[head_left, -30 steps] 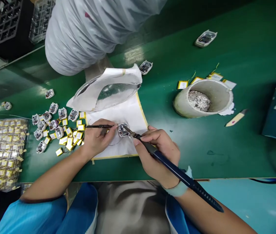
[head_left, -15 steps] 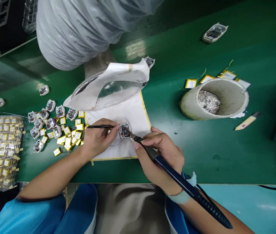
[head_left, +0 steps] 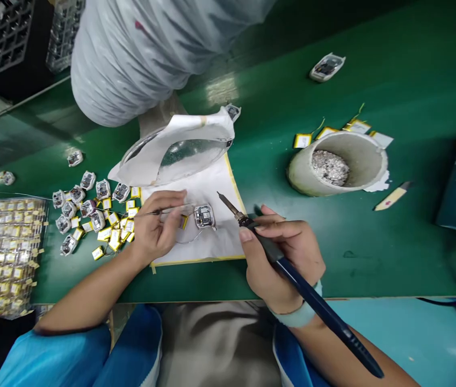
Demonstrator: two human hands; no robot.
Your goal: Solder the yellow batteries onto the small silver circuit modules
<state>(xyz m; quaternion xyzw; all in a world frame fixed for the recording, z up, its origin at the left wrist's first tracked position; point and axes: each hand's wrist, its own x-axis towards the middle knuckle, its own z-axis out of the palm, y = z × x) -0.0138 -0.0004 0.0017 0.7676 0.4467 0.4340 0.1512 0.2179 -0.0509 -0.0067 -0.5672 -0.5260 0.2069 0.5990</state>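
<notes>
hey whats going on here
The right hand holds a soldering iron, and the left hand holds tweezers. An open device lies on a white sheet between them, with a battery to its left. The iron's tip is clear of the device.

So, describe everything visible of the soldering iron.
The iron has a long dark-blue, plastic-looking handle, a black grip and a metal shaft narrowing to a dark pointed tip. The right hand holds it slantwise by the grip, tip toward upper left, over the sheet and apart from the device.
</notes>
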